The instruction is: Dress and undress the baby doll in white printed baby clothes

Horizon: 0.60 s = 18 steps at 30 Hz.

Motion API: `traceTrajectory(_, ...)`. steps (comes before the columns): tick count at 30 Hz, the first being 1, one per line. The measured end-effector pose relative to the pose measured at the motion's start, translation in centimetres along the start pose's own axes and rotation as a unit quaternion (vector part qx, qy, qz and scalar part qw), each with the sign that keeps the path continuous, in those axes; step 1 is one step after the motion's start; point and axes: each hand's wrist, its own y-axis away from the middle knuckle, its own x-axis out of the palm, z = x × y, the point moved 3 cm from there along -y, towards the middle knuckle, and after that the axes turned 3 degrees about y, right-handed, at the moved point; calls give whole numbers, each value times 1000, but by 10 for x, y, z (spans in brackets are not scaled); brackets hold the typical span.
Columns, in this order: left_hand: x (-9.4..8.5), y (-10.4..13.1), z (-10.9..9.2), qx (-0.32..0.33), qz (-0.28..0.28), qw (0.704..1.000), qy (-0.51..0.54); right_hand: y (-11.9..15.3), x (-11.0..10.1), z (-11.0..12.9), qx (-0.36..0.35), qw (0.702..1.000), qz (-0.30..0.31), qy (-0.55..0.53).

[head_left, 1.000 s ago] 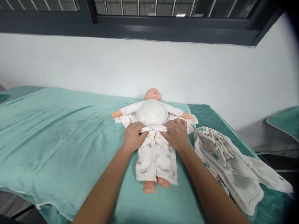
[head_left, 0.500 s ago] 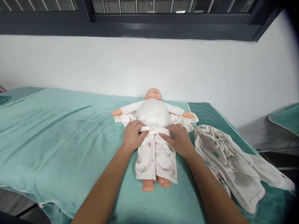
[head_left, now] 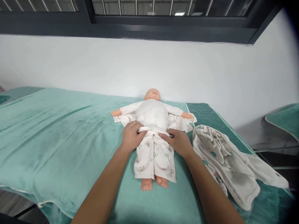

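A baby doll lies on its back, head toward the wall and arms stretched sideways. Its torso and upper arms are white and soft, and a printed white garment is spread beneath its arms. Small white pants with animal prints cover its legs; the bare feet stick out below. My left hand pinches the waistband at its left side, thumb on the front. At the opposite side my right hand grips the waistband the same way, its thumb pointing inward. The fingertips behind the band are hidden.
Crumpled white baby clothes lie to the right of my right forearm. A green blanket covers the bed, which stands against a white wall. Above is a dark window frame with bars. Another green cloth hangs at far right.
Both hands keep hold of the waistband. My right hand has shifted slightly lower on it. The whole view has moved slightly.
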Motion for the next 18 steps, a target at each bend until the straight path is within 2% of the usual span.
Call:
traceTrajectory(8, -5, 2, -2, -18, 23, 993, 115, 8, -7, -19, 8, 978, 153, -143)
traceTrajectory(14, -14, 18, 3, -60, 19, 984, 168, 7, -2, -16, 33, 981, 127, -140)
traceTrajectory(18, -12, 23, 7, -79, 48, 979, 182, 5, 2, -14, 28, 980, 116, -157)
